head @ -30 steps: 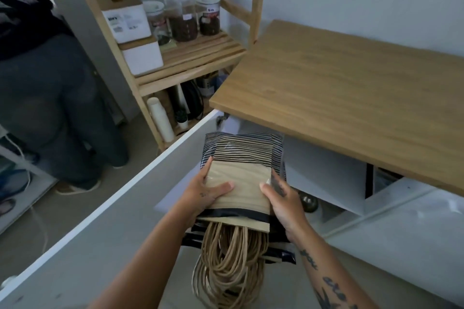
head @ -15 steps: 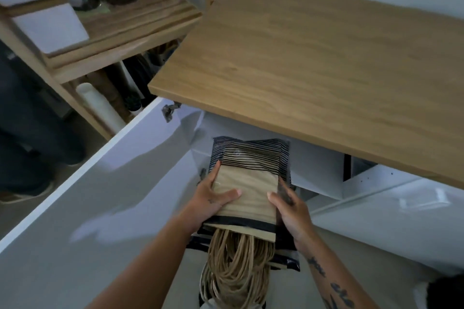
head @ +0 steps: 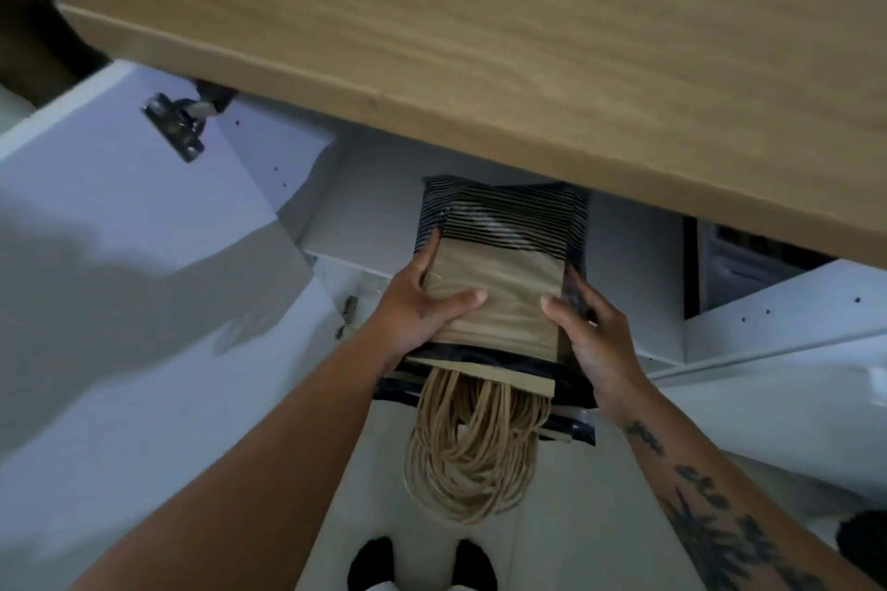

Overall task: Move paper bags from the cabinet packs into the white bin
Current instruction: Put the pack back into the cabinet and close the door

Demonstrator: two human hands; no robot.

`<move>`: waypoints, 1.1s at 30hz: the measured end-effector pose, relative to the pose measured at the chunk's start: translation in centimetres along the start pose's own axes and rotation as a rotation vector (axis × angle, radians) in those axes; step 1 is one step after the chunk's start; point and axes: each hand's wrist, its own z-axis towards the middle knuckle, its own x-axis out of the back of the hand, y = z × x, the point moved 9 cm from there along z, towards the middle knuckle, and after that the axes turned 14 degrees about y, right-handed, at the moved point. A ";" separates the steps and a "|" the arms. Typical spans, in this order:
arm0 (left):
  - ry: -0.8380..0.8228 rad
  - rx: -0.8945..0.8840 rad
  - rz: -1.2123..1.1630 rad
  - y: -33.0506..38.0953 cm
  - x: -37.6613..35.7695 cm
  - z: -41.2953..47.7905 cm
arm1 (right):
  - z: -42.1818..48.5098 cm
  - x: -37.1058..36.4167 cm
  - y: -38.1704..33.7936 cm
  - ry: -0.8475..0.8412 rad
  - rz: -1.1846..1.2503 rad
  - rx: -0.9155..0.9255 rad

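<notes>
Item: 1 stack of paper bags (head: 499, 302), handles dangling, at the mouth of the cabinet (head: 369, 206) under the wooden top (head: 480, 38), gripped at its sides by left hand (head: 408, 307) and right hand (head: 600, 346); white bin unseen, transfer judged barely begun.

Wooden countertop (head: 528, 38) over white cabinet (head: 633, 283), door (head: 120, 254) open; bag pack (head: 499, 302) juts from opening, whatever bears it hidden.

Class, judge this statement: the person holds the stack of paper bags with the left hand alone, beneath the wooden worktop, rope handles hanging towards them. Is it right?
No: the head view shows both the left hand and the right hand holding the stack of paper bags, beneath the wooden worktop, rope handles hanging towards the person.
</notes>
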 end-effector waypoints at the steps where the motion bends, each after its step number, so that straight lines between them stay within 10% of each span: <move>1: 0.000 -0.009 -0.009 -0.3 -0.3 0.7 | 0.8 -0.1 0.3 0.009 0.001 0.011; 16: 0.066 -0.228 0.007 0.7 -4.2 13.2 | 14.6 -3.8 1.8 -0.055 0.062 0.132; 33: 0.148 -0.198 0.001 -3.5 -2.4 6.7 | 7.6 -2.4 4.2 0.008 -0.071 0.113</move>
